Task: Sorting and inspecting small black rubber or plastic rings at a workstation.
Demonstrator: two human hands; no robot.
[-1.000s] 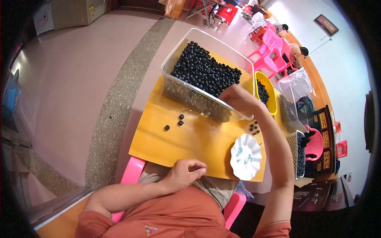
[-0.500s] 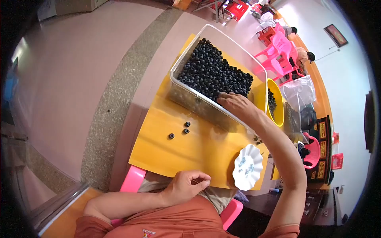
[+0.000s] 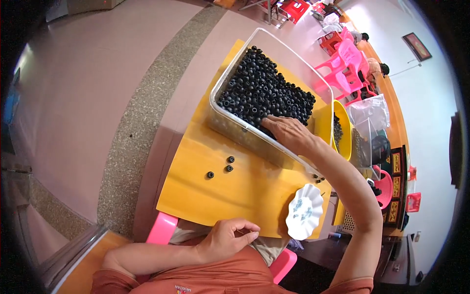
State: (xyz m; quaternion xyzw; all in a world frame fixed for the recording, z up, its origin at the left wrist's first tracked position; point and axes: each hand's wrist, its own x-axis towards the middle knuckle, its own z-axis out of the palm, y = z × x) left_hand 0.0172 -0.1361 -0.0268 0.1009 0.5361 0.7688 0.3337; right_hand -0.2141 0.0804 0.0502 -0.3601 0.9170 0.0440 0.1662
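My right hand (image 3: 288, 131) reaches over the near wall of a clear plastic bin (image 3: 245, 133). Its fingers are bent down into a heap of small black ring-shaped pieces (image 3: 264, 85), and the heap hides the fingertips and whatever they grip. Low in front of my body, by the near table edge, my left hand (image 3: 229, 239) is curled, thumb and forefinger tips close together with nothing visible in them. Three loose black pieces (image 3: 229, 168) lie on the table left of centre. A white scalloped dish (image 3: 304, 220) with small bluish bits or markings sits at the near right.
The bin stands on a small yellow-orange table (image 3: 196, 196). Against its right side is a yellow tub (image 3: 346, 132) of small dark pieces. Several tiny parts (image 3: 317, 178) lie near the right edge. Pink chairs (image 3: 348, 63) and people stand or sit farther back.
My right hand has shifted slightly left within the heap, its fingers still in the pieces. My left hand stays curled in nearly the same place. The view has tilted a little.
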